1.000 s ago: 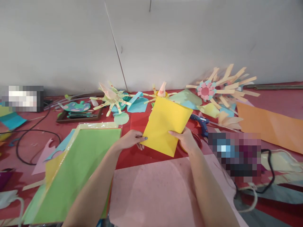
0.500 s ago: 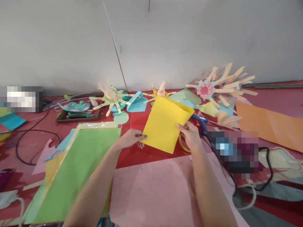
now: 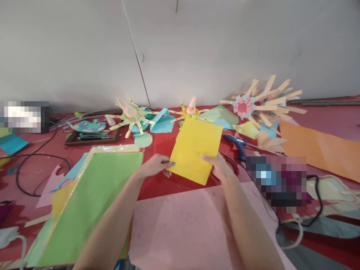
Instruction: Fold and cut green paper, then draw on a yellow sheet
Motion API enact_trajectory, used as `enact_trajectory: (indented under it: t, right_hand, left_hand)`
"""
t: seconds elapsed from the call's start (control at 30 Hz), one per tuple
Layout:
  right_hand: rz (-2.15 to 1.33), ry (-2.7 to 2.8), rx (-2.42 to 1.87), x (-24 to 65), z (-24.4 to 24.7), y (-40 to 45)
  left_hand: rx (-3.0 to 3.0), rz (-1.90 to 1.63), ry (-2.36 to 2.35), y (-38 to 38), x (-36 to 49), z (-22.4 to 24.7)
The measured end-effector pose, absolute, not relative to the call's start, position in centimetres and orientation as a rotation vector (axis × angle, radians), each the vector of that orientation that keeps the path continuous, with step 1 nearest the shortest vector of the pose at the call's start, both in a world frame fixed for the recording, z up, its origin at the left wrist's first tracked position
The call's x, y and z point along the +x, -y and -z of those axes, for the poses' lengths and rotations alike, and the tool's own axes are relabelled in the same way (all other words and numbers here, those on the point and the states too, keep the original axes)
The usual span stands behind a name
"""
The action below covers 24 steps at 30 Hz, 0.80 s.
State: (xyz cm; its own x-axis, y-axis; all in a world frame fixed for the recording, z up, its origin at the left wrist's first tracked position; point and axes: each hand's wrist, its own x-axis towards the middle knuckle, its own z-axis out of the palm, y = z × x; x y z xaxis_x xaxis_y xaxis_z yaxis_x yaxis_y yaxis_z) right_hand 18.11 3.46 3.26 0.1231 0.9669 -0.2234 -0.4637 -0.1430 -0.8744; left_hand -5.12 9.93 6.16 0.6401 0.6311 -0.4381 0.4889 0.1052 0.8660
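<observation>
A yellow sheet of paper is held up, tilted, over the middle of the table. My left hand pinches its lower left corner, thumb on the front and fingers behind. On the right edge, my right hand grips the sheet with the thumb on its face; its other fingers are mostly hidden behind. The sheet looks nearly flat. Below it lie a red sheet and a large pink sheet. Just right of the right hand is a red ring-shaped item, partly covered.
Green sheets in a clear sleeve lie at left. A blue glue gun is right of centre. Paper flowers, a tray of tools, orange paper and black cables lie around.
The yellow sheet's curled upper right part has flattened out. My right hand has moved slightly left and its thumb sits further in. The yellow ring beneath is now hidden, and a red ring shows.
</observation>
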Motion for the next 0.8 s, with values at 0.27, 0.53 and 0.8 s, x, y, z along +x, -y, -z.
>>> enact_trajectory:
  t: [0.27,0.53,0.8]
  right_hand:
    - [-1.225,0.506,-1.037,18.8,-3.1,-4.2]
    - [-1.055,0.454,-1.062,19.7,-3.4,-4.5]
    - [-0.823,0.418,-1.169,19.6,-2.8,-4.8]
  left_hand:
    - [1.521,-0.078,-0.967,-9.8,-4.9,-6.2]
    - [1.517,-0.093,-0.950,-9.6,-4.7,-6.5]
    - [1.517,-0.103,-0.925,-9.6,-4.6,-6.2]
